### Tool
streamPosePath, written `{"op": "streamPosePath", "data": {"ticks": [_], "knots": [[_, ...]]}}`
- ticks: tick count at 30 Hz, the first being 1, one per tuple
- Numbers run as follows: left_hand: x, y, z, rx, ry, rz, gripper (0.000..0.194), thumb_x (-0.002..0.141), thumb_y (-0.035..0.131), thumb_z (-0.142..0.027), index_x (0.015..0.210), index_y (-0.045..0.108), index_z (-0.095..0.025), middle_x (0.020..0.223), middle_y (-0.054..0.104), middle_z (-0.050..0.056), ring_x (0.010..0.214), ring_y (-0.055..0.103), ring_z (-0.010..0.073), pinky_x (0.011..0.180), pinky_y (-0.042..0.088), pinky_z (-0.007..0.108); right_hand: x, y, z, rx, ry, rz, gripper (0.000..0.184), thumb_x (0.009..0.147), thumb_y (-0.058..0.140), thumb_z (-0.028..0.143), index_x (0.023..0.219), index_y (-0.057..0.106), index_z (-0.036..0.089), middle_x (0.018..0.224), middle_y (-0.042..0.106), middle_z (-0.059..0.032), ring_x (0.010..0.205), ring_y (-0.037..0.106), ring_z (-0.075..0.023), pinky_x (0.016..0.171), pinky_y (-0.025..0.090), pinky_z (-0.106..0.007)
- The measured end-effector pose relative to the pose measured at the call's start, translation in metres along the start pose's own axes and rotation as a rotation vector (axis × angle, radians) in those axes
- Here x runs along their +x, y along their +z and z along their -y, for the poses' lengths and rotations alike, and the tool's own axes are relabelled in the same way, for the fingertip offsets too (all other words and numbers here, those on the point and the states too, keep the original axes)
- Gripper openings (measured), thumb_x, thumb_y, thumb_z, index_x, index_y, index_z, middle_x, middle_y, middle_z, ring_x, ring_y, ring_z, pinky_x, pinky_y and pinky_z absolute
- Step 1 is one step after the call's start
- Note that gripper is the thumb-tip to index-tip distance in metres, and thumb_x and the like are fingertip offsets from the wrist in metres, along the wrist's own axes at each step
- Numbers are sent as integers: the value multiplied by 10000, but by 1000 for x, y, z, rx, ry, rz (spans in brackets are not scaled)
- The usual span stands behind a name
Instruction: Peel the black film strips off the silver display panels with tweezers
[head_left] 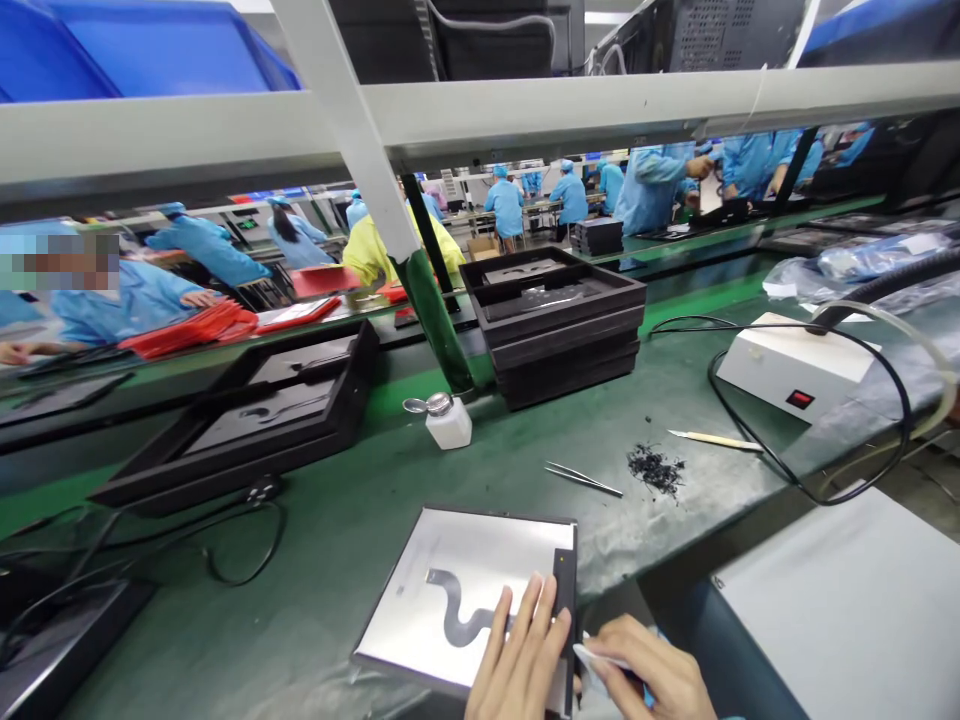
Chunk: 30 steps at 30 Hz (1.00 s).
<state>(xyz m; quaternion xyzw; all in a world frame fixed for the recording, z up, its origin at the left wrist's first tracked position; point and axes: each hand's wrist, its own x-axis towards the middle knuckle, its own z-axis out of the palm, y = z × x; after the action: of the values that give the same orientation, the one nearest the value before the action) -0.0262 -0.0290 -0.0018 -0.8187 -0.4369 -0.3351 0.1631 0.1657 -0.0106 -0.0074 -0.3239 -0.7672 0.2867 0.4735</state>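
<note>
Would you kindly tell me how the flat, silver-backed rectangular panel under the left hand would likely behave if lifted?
The flat silver panel is probably stiff, since its edges run straight. It looks smooth and shiny, so it may be slippery. The grey S-shaped ribbon cable on it appears thin, so it could flop or snag.

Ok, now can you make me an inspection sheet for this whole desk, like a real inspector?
Surface: green bench, with shiny patches near the front edge.
Job's things: panel lying silver side up, a grey ribbon on it; white cloth at its right edge.
Clutter: black scraps, tweezers, knife, white bottle with its lid open.
Hands: left hand flat on the panel; right hand pinching the cloth.
Cables: black loop by the white box; more at the left.
Surroundings: stacked black trays, a shelf above, people in blue beyond.
</note>
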Motion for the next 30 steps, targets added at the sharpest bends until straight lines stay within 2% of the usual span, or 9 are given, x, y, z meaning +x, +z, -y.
{"op": "streamPosePath", "data": {"ticks": [3, 6, 9, 16, 18, 20, 23, 30], "knots": [[-1, 3, 0, 29, 16, 2, 386, 922, 391, 12, 1195, 633, -113, 1362, 624, 159, 1391, 467, 287, 1179, 337, 483, 0, -2, 2, 8, 83, 24, 142, 969, 559, 138, 1005, 680, 203, 852, 730, -56, 732, 711, -173, 670, 560, -209], [-5, 7, -1, 36, 27, 14, 387, 893, 427, 17, 1188, 634, -127, 1481, 513, 159, 1408, 439, 308, 1183, 324, 502, 0, -3, 3, 18, 150, 29, 144, 986, 546, 178, 993, 687, 207, 841, 717, -45, 718, 701, -162, 665, 548, -204], [-8, 8, -2, 21, 23, 50, 368, 884, 460, 14, 1171, 631, -138, 1560, 400, 169, 1415, 423, 327, 1175, 328, 529, -2, -2, 2, 41, 187, -8, 142, 988, 551, 194, 1001, 692, 212, 860, 718, -41, 758, 708, -162, 694, 546, -198], [-7, 2, 0, 33, 45, 132, 363, 875, 486, 22, 1155, 636, -154, 1603, 300, 196, 1426, 396, 350, 1177, 295, 557, 0, -2, 6, 77, 273, -124, 143, 993, 567, 255, 963, 705, 238, 878, 731, -21, 785, 716, -152, 715, 535, -166], [-6, 0, 3, 36, 92, 146, 368, 879, 491, 11, 1177, 632, -151, 1591, 317, 209, 1428, 386, 358, 1182, 283, 556, 1, -2, 7, 62, 275, -117, 149, 993, 565, 254, 974, 711, 232, 889, 736, -31, 797, 721, -160, 720, 543, -172], [-6, -2, 6, 11, 110, 140, 389, 870, 460, 26, 1194, 618, -122, 1529, 425, 223, 1421, 400, 354, 1173, 313, 548, 2, -1, 7, 37, 269, -101, 153, 992, 562, 247, 982, 712, 222, 893, 738, -41, 800, 725, -166, 722, 553, -179], [-6, -4, 7, -46, 59, 123, 443, 822, 395, 78, 1204, 583, -45, 1380, 590, 227, 1407, 432, 325, 1157, 371, 517, 3, 1, 7, -11, 243, -92, 157, 994, 553, 237, 985, 707, 211, 890, 740, -45, 781, 727, -164, 706, 565, -179], [-4, -9, 3, -84, 1, 157, 553, 798, 352, 75, 1309, 530, -38, 1397, 587, 194, 1420, 414, 302, 1148, 398, 519, 2, 3, 10, -55, 215, -68, 177, 1009, 524, 229, 990, 698, 204, 877, 738, -55, 743, 723, -167, 664, 574, -190]]}}
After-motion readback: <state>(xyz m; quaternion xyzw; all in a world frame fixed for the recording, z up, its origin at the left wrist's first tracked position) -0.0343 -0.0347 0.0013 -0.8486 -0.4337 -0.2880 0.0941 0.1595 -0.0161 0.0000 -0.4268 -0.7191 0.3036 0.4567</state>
